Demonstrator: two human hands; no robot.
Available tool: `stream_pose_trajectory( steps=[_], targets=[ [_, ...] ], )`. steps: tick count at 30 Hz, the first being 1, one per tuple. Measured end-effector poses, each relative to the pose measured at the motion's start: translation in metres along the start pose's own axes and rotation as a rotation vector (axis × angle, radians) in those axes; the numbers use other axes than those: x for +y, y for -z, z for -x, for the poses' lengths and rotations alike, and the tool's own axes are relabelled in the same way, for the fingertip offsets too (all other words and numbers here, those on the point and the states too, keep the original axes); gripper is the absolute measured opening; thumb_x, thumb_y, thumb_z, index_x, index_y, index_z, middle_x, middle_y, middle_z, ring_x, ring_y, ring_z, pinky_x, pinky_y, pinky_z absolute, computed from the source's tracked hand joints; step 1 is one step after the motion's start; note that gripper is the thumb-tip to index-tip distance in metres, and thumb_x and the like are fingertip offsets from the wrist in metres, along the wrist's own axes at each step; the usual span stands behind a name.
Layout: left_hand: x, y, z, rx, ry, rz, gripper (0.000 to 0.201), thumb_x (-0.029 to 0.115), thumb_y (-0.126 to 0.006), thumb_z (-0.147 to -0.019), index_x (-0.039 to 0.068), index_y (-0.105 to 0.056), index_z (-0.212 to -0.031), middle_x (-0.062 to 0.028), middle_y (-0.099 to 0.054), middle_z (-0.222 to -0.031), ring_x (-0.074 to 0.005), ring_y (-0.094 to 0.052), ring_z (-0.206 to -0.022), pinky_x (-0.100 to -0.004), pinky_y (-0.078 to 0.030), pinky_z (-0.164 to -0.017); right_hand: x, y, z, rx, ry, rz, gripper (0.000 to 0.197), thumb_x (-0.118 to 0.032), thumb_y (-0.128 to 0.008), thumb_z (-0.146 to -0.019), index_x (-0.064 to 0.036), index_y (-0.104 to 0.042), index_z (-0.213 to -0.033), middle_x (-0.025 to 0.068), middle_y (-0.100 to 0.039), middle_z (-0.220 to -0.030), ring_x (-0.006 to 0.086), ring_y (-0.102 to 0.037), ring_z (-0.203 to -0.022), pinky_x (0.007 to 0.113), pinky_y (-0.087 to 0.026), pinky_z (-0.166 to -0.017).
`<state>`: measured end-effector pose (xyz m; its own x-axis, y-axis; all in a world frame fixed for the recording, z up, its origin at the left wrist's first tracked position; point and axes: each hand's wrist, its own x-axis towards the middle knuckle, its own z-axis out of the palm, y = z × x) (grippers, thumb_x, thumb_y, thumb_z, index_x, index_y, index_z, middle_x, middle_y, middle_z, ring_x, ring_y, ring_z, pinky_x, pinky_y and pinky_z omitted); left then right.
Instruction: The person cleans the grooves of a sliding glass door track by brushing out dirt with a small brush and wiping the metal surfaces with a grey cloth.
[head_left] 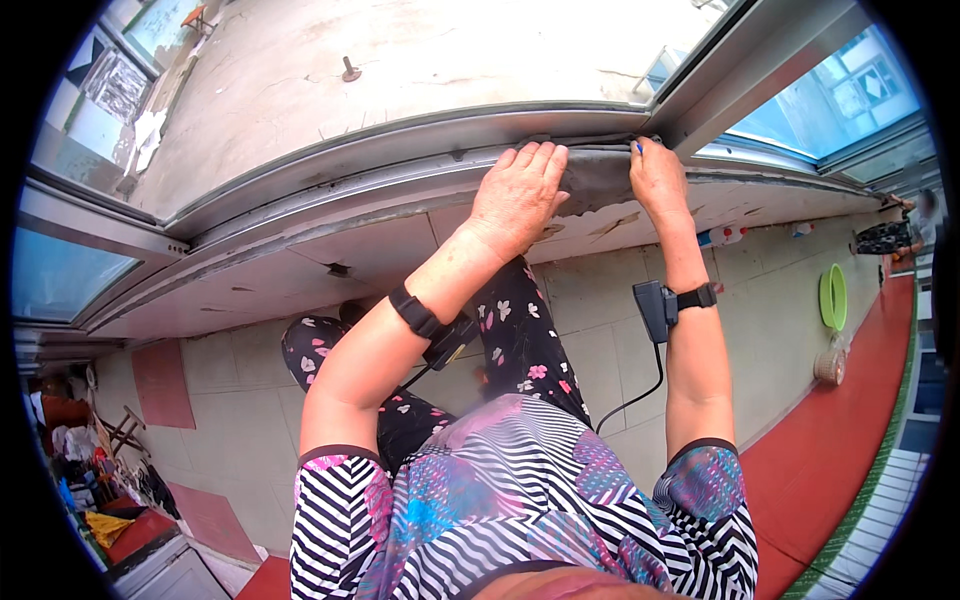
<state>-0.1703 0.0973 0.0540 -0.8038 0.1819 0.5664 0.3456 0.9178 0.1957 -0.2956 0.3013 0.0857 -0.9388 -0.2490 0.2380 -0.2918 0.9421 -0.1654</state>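
My left hand [517,197] lies on the metal window sill rail [400,180], its fingers stretched out together and nothing visible in them. Just right of it, smooth dark grey material [597,182] covers part of the sill; whether it is cloth or putty I cannot tell. At the right end of this material, beside the upright window frame [765,75], my right hand [660,182] is closed. A small bit of blue [638,148] shows at its fingertips, but the rest of what it grips is hidden.
Below the sill, the wall's light ledge [370,245] is chipped. To the right, a green basin [832,297] stands near a red floor strip [830,430], with a person [925,215] farther off. Piled household things [75,440] lie at the left. Outside, a short post [350,70] stands on pale ground.
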Motion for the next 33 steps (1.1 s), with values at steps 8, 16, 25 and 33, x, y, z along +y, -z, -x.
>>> stream_pose_trajectory(
  steps=[8,16,25,33],
  targets=[
    [-0.029,0.032,0.025,0.005,0.013,-0.122,0.041,0.019,-0.068,-0.09,0.0,-0.056,-0.124,-0.0151,-0.065,-0.118,-0.0316,-0.061,-0.112,-0.0409,-0.047,-0.101,-0.064,-0.001,0.022,0.025,0.047,-0.042,0.029,-0.028,-0.057,-0.096,-0.0044,-0.072,-0.09,0.0209,-0.072,-0.09,0.0415,-0.07,-0.086,0.051,-0.057,-0.079],
    [-0.06,0.064,0.06,0.013,0.073,-0.131,0.03,0.013,-0.065,-0.092,0.003,-0.058,-0.119,-0.0144,-0.066,-0.117,-0.0327,-0.062,-0.11,-0.0427,-0.049,-0.097,-0.128,-0.002,0.044,-0.053,0.177,-0.118,0.026,-0.026,-0.062,-0.092,-0.0044,-0.075,-0.087,0.019,-0.073,-0.085,0.0369,-0.073,-0.085,0.047,-0.059,-0.078],
    [-0.1,0.108,0.099,0.086,0.115,-0.233,0.022,0.005,-0.061,-0.082,0.005,-0.066,-0.104,-0.0097,-0.071,-0.104,-0.0281,-0.067,-0.101,-0.0394,-0.052,-0.091,-0.199,-0.012,0.06,-0.059,0.369,-0.227,0.024,-0.026,-0.063,-0.09,-0.0051,-0.073,-0.085,0.0193,-0.072,-0.083,0.0378,-0.072,-0.082,0.049,-0.058,-0.074],
    [-0.113,0.129,0.113,0.216,0.259,-0.117,0.009,0.013,-0.071,-0.085,0.01,-0.074,-0.093,-0.0031,-0.069,-0.094,-0.0255,-0.064,-0.091,-0.0379,-0.052,-0.079,-0.206,-0.009,0.059,-0.091,0.416,-0.251,0.028,-0.029,-0.061,-0.093,-0.0034,-0.072,-0.094,0.0245,-0.07,-0.085,0.0455,-0.067,-0.087,0.052,-0.054,-0.081]
  ],
)
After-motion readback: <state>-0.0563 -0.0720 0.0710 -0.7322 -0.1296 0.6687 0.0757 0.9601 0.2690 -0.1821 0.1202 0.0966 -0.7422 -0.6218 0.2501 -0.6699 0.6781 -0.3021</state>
